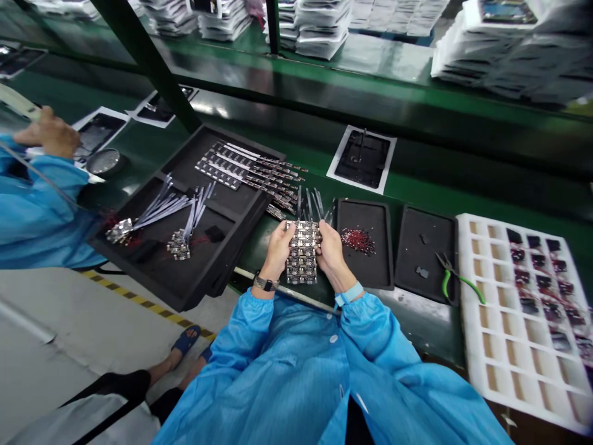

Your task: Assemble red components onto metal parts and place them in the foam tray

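A panel of small circuit boards (302,256) is held upright in front of me, over the near edge of the bench. My left hand (277,250) grips its left edge near the top, and my right hand (331,250) grips the opposite edge. Several pale flat strips (311,201) stick out past the panel's far end. Close by my right hand, a black tray (365,269) carries a heap of small red and black parts (358,240). To my left, more board panels with strips (227,165) lie on a large black tray (197,281).
Green-handled pliers (447,277) rest on a second black tray (421,235). A white compartment tray (503,371) of wired parts stands far right. A black panel on white paper (362,159) lies behind. At left is a co-worker's hand (55,133). Paper stacks (322,28) fill the shelf.
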